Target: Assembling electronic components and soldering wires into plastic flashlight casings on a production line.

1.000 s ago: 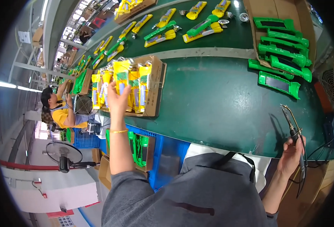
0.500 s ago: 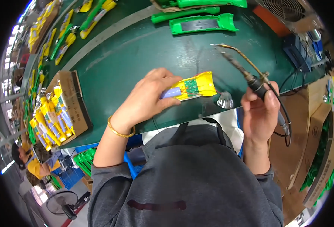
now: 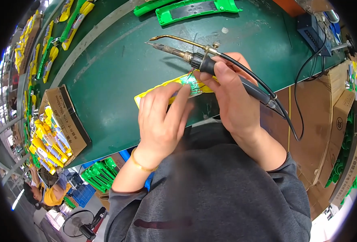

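Observation:
My right hand (image 3: 236, 94) is closed round the black handle of a soldering iron (image 3: 208, 64), with a brass solder-feed tube (image 3: 177, 38) running alongside it. The iron's tip points left, above the bench and apart from the work. Below it lies a yellow plastic housing (image 3: 147, 95) with a small green circuit board (image 3: 191, 84) and thin wires in it. My left hand (image 3: 161, 119) grips the housing, its fingertips at the board. My right fingers are close to the housing's right end, which they partly hide; whether they touch the wires I cannot tell.
A cardboard box (image 3: 74, 117) of yellow housings (image 3: 51, 141) stands at the left. Green shells (image 3: 192, 11) lie at the far side. A blue box-shaped unit (image 3: 313, 34) is at the far right, with cables trailing. Cartons (image 3: 336, 117) stand right of the bench, and a co-worker sits lower left.
My right hand has brought the soldering iron left, over the housing. The housing has shifted left, and my left fingers now lie by the circuit board. The silvery reflector no longer shows.

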The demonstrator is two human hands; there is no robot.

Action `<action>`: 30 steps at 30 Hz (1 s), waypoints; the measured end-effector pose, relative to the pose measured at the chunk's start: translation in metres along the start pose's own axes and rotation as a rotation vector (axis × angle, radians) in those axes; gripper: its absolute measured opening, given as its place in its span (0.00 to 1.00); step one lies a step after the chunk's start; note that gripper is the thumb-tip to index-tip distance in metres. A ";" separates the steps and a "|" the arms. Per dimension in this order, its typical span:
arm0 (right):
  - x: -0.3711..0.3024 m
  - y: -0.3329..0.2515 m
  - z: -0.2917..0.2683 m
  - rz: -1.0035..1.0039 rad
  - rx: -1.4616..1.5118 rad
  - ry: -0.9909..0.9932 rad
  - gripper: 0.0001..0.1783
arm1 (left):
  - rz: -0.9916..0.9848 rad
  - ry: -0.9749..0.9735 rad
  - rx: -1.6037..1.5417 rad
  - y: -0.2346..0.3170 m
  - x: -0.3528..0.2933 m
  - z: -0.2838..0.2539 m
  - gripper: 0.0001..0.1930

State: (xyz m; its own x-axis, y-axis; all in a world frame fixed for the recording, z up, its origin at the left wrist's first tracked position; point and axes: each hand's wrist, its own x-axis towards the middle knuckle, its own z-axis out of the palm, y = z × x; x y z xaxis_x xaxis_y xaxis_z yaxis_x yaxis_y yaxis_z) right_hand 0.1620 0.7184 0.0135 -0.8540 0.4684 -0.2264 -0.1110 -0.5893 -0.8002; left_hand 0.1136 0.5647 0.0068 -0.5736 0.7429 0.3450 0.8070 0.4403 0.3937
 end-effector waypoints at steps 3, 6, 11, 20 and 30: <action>-0.006 -0.001 -0.002 -0.008 -0.045 -0.030 0.09 | 0.025 0.063 -0.105 -0.003 0.006 0.010 0.14; -0.011 0.001 -0.008 -0.024 -0.033 -0.067 0.10 | -0.019 0.078 -0.262 -0.004 0.007 0.010 0.09; -0.010 -0.001 -0.012 -0.005 -0.033 -0.025 0.10 | -0.204 0.181 -0.283 0.007 0.009 0.009 0.07; -0.045 -0.035 -0.059 -0.080 -0.362 -0.018 0.12 | -0.316 0.060 -0.162 0.012 0.017 0.008 0.07; -0.056 -0.033 -0.074 -0.075 -0.875 -0.089 0.11 | -0.376 0.029 -0.190 0.012 0.022 0.009 0.06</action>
State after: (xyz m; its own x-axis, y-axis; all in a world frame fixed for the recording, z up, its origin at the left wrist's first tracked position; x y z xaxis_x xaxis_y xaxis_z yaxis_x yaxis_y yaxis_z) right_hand 0.2507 0.7603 0.0112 -0.9004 0.4113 -0.1416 0.2297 0.1731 -0.9577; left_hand 0.1120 0.5910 0.0111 -0.8289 0.5329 0.1703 0.5023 0.5748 0.6460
